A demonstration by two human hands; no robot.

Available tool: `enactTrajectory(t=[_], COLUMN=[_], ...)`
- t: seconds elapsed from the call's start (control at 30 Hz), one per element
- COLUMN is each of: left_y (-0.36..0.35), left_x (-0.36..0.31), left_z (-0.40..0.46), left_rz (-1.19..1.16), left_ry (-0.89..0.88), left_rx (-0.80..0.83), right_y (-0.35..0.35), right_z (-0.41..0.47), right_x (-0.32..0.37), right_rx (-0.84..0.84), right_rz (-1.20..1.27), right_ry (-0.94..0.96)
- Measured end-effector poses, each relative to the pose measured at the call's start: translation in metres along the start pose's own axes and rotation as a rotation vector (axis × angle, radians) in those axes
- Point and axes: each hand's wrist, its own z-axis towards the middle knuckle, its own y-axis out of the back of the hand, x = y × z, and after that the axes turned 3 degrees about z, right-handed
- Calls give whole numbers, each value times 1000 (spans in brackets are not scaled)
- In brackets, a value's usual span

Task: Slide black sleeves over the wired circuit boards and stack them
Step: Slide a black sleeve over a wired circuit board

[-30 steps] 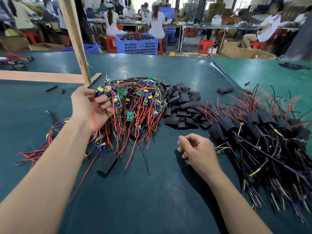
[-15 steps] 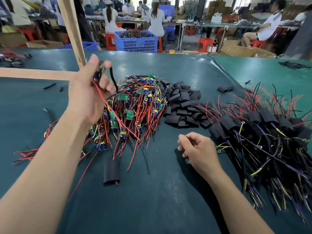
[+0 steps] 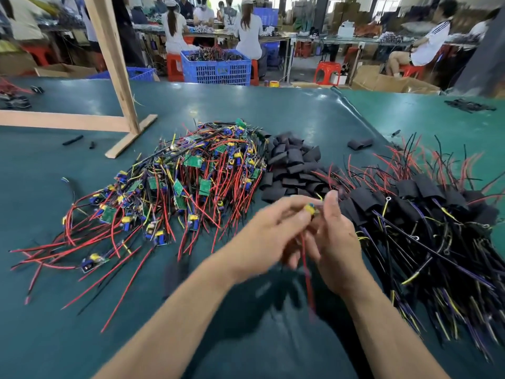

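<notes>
My left hand (image 3: 273,231) and my right hand (image 3: 337,242) meet above the green table (image 3: 68,337), blurred by motion. Between their fingertips is a wired circuit board (image 3: 311,208) with a yellow part, and its red wire (image 3: 308,283) hangs down. Whether a sleeve is in my right hand I cannot tell. A pile of bare boards with red and black wires (image 3: 196,181) lies to the left. Behind my hands sits a heap of black sleeves (image 3: 292,165). On the right is the stack of sleeved boards (image 3: 423,212).
A wooden frame (image 3: 114,77) stands at the back left of the table. One loose sleeve (image 3: 359,144) lies behind the stack, and small black pieces (image 3: 72,140) lie near the frame. Beyond the table are a blue crate (image 3: 216,68) and seated people.
My left hand lifted one board out of the pile, then carried it right and down to my right hand. My right hand rose slightly and closed in on the board.
</notes>
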Motion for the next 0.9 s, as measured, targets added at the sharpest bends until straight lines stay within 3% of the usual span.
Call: enactTrajectory(t=[0.13, 0.3, 0.5, 0.67, 0.77, 0.9], left_y=[-3, 11, 20, 32, 37, 39], left_x=[32, 37, 43, 45, 50, 54], left_z=[-4, -6, -7, -8, -5, 0], left_rz=[114, 172, 442, 666, 700, 631], left_ry=[146, 128, -77, -181, -151, 15], left_rx=[-98, -276, -359, -422, -533, -743], right_y=[3, 3, 2, 7, 11, 9], right_z=[-2, -1, 0, 2, 1, -3], right_x=[-1, -3, 1, 10, 15, 24], right_rx=[-71, -78, -204, -346, -401, -488], right_rz=[-134, -495, -280, -133, -112, -80], right_ry=[16, 166, 164, 280, 365, 524])
